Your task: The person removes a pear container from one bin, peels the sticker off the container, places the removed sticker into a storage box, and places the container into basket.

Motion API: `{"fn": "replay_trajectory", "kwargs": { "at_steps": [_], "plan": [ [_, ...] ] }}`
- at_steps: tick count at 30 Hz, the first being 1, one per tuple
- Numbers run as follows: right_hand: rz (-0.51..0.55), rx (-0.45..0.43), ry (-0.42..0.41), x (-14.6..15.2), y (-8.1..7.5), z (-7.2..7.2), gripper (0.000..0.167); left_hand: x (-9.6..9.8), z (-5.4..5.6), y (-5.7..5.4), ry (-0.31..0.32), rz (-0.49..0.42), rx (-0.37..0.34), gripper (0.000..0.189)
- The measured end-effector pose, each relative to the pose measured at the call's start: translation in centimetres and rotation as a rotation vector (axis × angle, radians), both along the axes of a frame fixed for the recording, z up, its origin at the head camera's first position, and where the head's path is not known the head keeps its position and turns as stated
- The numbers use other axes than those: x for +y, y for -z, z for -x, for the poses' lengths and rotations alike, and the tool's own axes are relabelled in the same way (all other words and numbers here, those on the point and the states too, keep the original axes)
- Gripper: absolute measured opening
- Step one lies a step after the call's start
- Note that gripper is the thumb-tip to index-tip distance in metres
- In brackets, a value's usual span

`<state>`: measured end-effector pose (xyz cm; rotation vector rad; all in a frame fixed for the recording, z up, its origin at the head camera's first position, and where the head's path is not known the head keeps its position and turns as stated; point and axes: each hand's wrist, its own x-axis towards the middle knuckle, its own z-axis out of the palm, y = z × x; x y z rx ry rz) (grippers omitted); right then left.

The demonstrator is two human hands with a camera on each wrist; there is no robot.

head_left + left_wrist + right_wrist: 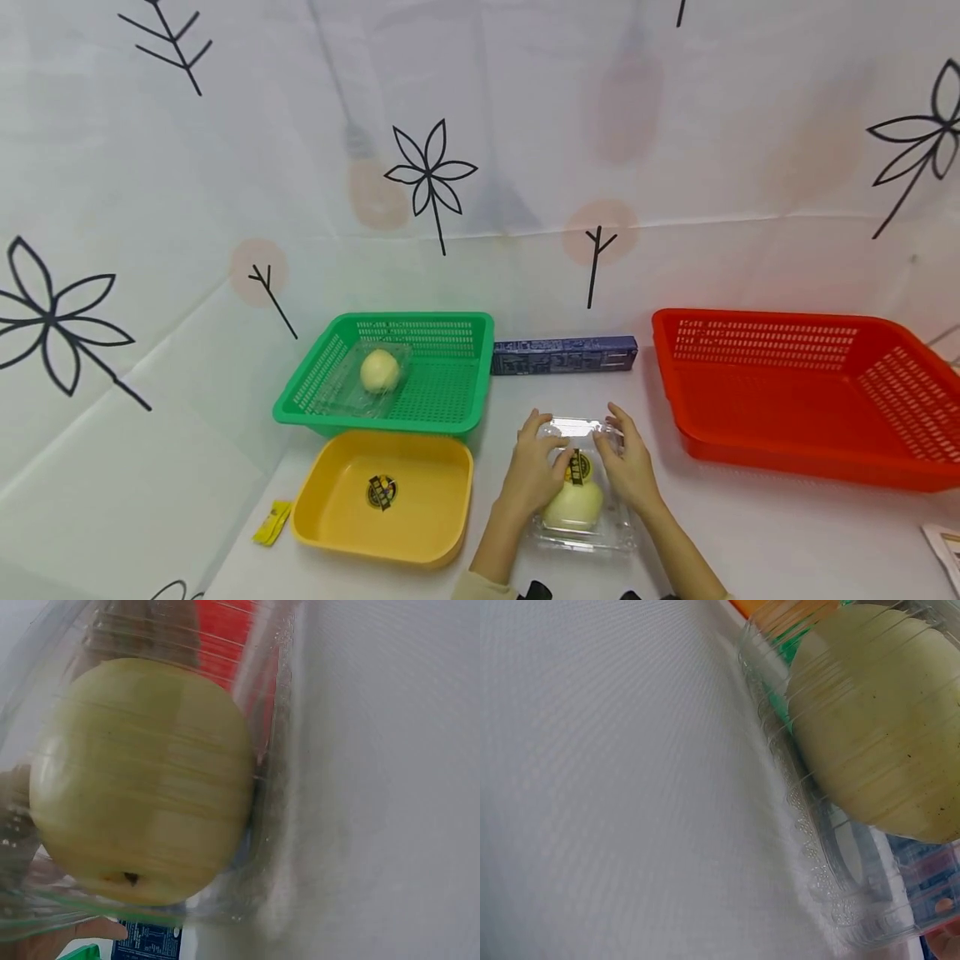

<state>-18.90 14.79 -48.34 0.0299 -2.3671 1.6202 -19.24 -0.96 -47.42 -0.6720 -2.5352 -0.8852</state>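
A clear plastic clamshell box (624, 533) sits in front of me on the white table, with one pale yellow-green round fruit (573, 507) inside. A black and yellow sticker (578, 468) is on its lid. At the box's far left corner my left hand (531, 471) grips it, thumb over the lid and fingers at the edge. My right hand (632, 473) holds the far right corner the same way. Through the ribbed plastic, the left wrist view shows the fruit (142, 780) with a small dark hollow; faint specks mark the fruit (885, 727) in the right wrist view.
Back left, a green basket (480, 367) holds another clear box (341, 387) with a pale fruit (379, 371). Before it stands a yellow tray (337, 517) with a sticker inside, beside a yellow packet (272, 523). A dark blue carton (564, 356) and red basket (750, 400) stand behind and right.
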Motion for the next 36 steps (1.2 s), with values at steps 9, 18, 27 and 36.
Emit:
{"fn": "replay_trajectory", "kwargs": {
  "at_steps": [9,18,27,36],
  "plan": [
    [0.013,-0.007,-0.003,0.0,0.0,-0.2,0.054,0.4,-0.1,-0.2,-0.005,0.049,0.01,0.008],
    [0.002,0.015,0.012,-0.3,0.2,-0.2,0.055,1.4,-0.4,-1.2,-0.133,0.087,-0.023,0.006],
    [-0.003,0.011,0.009,-0.2,0.0,-0.2,0.055,1.6,0.1,-0.9,-0.125,0.13,-0.076,0.012],
    [-0.046,0.08,0.022,-0.2,0.2,0.0,0.052,1.2,0.2,-0.6,-0.072,0.063,-0.055,0.009]
  ]
}}
